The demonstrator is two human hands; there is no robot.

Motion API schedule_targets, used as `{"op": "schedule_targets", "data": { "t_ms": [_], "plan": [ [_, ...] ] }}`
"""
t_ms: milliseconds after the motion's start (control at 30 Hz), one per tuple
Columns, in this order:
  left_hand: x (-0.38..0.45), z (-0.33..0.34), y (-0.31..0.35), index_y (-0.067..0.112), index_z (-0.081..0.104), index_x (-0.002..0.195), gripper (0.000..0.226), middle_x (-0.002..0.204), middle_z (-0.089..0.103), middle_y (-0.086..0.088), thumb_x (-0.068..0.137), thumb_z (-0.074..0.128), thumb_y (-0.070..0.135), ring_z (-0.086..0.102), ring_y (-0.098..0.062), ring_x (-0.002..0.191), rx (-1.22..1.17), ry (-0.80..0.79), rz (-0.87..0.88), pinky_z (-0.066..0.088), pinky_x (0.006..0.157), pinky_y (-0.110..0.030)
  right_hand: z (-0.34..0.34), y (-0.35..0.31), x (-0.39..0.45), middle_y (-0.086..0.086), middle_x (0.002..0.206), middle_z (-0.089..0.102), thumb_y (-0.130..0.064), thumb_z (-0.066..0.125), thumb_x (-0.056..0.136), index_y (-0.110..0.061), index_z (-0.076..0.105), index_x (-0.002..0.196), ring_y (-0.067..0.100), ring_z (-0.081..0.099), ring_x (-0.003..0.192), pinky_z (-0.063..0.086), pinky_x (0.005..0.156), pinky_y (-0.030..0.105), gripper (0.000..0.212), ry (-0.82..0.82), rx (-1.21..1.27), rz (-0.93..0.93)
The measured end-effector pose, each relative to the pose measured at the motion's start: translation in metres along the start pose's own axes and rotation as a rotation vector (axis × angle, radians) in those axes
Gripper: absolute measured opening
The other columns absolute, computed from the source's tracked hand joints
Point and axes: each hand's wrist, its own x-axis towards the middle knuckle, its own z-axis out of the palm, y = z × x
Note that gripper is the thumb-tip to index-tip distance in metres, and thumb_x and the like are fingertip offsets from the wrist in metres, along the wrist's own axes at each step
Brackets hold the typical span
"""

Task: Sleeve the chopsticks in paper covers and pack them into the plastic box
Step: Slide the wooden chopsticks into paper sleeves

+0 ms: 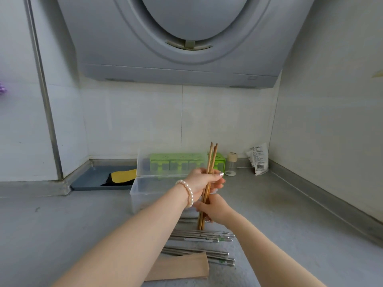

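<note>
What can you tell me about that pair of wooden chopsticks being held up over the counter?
The wooden chopsticks are a pair of thin, light-brown sticks with darker tips pointing up. They stand nearly upright, leaning slightly right, side by side. The left hand pinches them near the middle and the right hand grips them lower down. Their bottom ends hang just above the metal chopsticks lying on the grey counter.

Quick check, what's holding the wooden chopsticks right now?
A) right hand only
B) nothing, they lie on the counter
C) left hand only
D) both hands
D: the left hand pinches the wooden chopsticks near mid-length and the right hand grips them lower down, holding them near upright above the counter.
</note>
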Motion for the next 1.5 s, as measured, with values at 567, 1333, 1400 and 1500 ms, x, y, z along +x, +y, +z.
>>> {"op": "schedule_targets", "data": {
  "t_ms": [567, 1333, 1400, 1500],
  "plan": [
    [-0.008, -0.027, 0.011, 0.004, 0.054, 0.122, 0.030, 0.113, 0.065, -0.009, 0.095, 0.041, 0.002, 0.064, -0.017, 0.098, -0.088, -0.105, 0.016, 0.046, 0.088, -0.031, -0.004, -0.009, -0.004, -0.003, 0.067, 0.059, -0.025, 0.067, 0.084, -0.002, 0.064, 0.094, 0.004, 0.053, 0.054, 0.041, 0.047, 0.010, 0.026, 0.075, 0.086, -0.083],
    [-0.015, -0.028, 0.011, 0.007, 0.060, 0.099, 0.021, 0.093, 0.067, -0.011, 0.098, 0.039, 0.009, 0.066, -0.022, 0.085, -0.113, -0.023, 0.061, 0.055, 0.074, -0.033, -0.002, -0.008, -0.003, 0.012, 0.071, 0.063, -0.019, 0.079, 0.071, -0.007, 0.059, 0.075, 0.024, 0.062, 0.068, 0.055, 0.071, 0.042, 0.023, 0.276, 0.254, -0.165],
    [-0.016, -0.029, 0.013, 0.006, 0.060, 0.099, 0.020, 0.089, 0.067, -0.011, 0.097, 0.040, 0.009, 0.066, -0.022, 0.083, -0.175, 0.013, 0.078, 0.055, 0.073, -0.034, -0.003, -0.012, -0.004, 0.011, 0.070, 0.065, -0.019, 0.078, 0.072, -0.008, 0.063, 0.075, 0.025, 0.063, 0.067, 0.055, 0.071, 0.041, 0.018, 0.296, 0.280, -0.184],
    [-0.017, -0.030, 0.018, 0.003, 0.059, 0.097, 0.021, 0.083, 0.062, -0.012, 0.098, 0.038, 0.006, 0.061, -0.022, 0.077, -0.294, 0.088, 0.097, 0.053, 0.075, -0.035, -0.002, -0.020, -0.008, 0.003, 0.060, 0.063, -0.016, 0.074, 0.076, -0.015, 0.069, 0.067, 0.017, 0.056, 0.058, 0.051, 0.064, 0.034, 0.010, 0.326, 0.378, -0.220]
  ]
}}
